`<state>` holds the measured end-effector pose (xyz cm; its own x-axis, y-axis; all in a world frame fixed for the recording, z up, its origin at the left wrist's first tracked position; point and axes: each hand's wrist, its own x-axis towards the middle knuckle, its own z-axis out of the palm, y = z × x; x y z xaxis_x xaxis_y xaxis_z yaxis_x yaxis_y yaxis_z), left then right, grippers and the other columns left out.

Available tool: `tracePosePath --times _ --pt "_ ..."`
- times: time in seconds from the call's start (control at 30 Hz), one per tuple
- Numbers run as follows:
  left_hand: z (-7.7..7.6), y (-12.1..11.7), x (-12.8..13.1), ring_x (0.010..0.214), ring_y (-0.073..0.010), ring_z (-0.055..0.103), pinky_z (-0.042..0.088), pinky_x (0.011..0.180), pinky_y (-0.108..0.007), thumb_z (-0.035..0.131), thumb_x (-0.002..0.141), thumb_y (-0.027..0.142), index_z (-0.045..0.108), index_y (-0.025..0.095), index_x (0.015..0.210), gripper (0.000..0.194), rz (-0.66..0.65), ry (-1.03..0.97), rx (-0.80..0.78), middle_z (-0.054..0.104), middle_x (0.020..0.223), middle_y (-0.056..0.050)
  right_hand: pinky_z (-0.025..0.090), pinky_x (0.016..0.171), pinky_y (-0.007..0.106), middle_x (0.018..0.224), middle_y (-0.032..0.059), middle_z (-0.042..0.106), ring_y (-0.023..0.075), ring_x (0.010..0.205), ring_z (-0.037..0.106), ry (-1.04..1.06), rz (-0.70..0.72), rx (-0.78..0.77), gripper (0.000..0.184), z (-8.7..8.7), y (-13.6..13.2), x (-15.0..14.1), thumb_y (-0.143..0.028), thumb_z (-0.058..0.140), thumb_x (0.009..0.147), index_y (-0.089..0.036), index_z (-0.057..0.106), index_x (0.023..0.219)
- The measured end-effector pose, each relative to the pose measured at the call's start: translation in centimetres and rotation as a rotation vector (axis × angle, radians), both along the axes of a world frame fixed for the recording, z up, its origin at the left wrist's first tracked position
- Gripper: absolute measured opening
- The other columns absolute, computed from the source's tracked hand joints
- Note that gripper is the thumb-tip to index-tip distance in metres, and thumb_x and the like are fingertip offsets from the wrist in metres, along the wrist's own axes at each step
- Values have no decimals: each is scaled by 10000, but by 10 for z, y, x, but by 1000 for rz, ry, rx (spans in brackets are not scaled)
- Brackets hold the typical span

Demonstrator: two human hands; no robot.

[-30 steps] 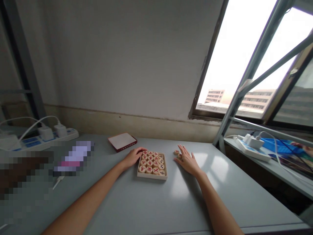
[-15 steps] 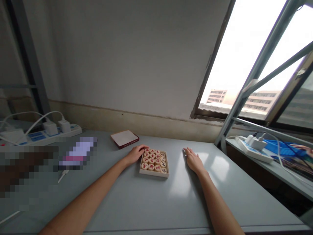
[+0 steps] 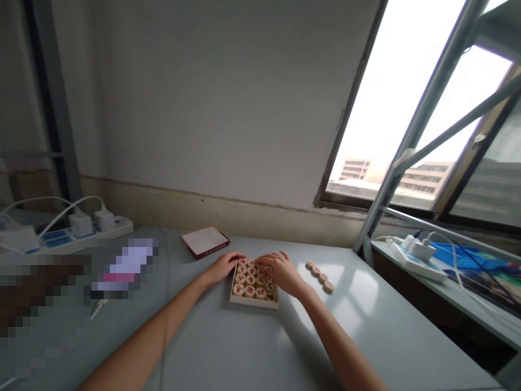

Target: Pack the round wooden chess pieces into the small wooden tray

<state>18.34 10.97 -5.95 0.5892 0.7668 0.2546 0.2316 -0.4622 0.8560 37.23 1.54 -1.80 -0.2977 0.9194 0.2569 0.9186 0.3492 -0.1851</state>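
Observation:
A shallow wooden box [image 3: 253,301] on the grey table holds several round wooden chess pieces [image 3: 249,280] with red and black characters. My left hand [image 3: 222,266] rests curled against the box's far left corner, holding it steady. My right hand [image 3: 280,271] lies over the box's far right part, fingers bent down onto the pieces there; what they pinch is hidden. A short row of several loose pieces [image 3: 319,275] lies on the table just right of my right hand.
A red lid with a white face [image 3: 204,241] lies behind the box. A power strip with plugs [image 3: 65,232] sits at far left, another power strip [image 3: 415,250] on the right shelf beside a metal post [image 3: 391,179]. A blurred patch [image 3: 122,266] covers the table's left.
My right hand moved from the table at the right onto the box's pieces. A row of loose pieces now shows where that hand lay. My left hand stayed at the box.

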Motion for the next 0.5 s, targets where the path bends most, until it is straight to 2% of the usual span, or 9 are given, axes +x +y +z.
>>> tracePosePath --times 0.13,0.3,0.4,0.5 --pt "-2 1 1 967 -165 544 381 899 -275 421 716 155 610 151 919 278 5 -1 -12 634 997 -62 208 967 401 1002 15 610 175 995 500 77 -65 75 161 -1 6 5 -250 517 806 -244 604 940" --pt "1 -2 2 964 -163 545 389 887 -276 416 722 162 605 151 918 273 20 3 -49 636 995 -61 280 881 368 916 19 611 186 929 507 99 -252 192 148 0 2 38 -340 533 782 -228 605 846" --pt "5 -5 1 964 -167 547 395 875 -272 411 722 156 605 148 912 272 23 18 -67 635 994 -63 282 850 411 934 47 603 225 944 491 -26 -468 157 134 3 -9 67 -290 513 782 -218 618 823" --pt "6 -5 0 967 -168 545 393 875 -269 412 719 150 609 145 906 271 25 18 -57 631 1003 -69 280 842 446 1018 81 575 257 998 462 -113 -607 84 223 6 -17 83 -196 513 756 -208 604 960"
